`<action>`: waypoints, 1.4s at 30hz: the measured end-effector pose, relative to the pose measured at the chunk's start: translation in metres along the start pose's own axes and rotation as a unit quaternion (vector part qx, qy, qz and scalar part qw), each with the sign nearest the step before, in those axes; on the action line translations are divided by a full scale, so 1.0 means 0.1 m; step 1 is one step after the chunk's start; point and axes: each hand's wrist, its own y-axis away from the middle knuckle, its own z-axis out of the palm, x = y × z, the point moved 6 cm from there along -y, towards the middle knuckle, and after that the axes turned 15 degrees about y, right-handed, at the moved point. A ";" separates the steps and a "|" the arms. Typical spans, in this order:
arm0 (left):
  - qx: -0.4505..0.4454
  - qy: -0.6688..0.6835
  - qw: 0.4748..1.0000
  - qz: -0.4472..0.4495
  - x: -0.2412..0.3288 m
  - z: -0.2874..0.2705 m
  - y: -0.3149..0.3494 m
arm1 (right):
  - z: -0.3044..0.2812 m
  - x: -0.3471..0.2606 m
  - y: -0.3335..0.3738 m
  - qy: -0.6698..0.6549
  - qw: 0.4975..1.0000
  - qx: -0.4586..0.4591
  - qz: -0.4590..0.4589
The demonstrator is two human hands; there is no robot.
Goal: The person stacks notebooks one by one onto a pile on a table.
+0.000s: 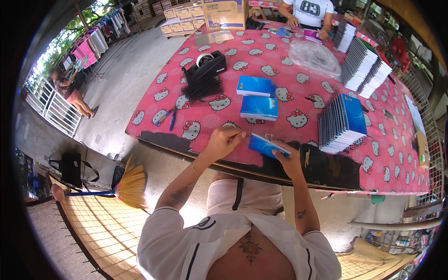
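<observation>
My right hand (290, 159) holds a small blue notebook (265, 145) by its right end, tilted above the table's near edge. To the left of it, my left hand (225, 141) is closed in a pinch, fingertips close to the notebook's upper left corner. A thin dark binding coil (201, 132) appears to run leftward from those fingers, though it is faint. Just beyond my hands lie two short stacks of blue notebooks, a nearer stack (259, 108) and a farther stack (254, 86). At the right stands a tall stack of spiral-bound blue notebooks (343, 123).
Dark coils (203, 88) lie by a black tape dispenser (205, 66); scissors (161, 118) and a blue pen (173, 120) are nearer. Clear plastic (315, 57) and more notebook stacks (359, 64) occupy the far right. A co-worker (310, 16) handles a purple notebook opposite. Cartons (225, 15) stand behind.
</observation>
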 end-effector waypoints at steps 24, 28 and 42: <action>-0.136 -0.026 0.983 0.124 0.34 0.20 -0.30 | -0.19 0.04 0.07 0.018 1.000 0.000 -0.014; -0.148 -0.004 0.986 0.082 0.39 0.27 -0.34 | -0.17 -0.01 0.08 -0.014 1.000 0.009 -0.021; -0.038 -0.277 0.949 0.148 0.47 0.58 -0.02 | -0.21 -0.05 0.17 -0.007 0.998 0.066 -0.011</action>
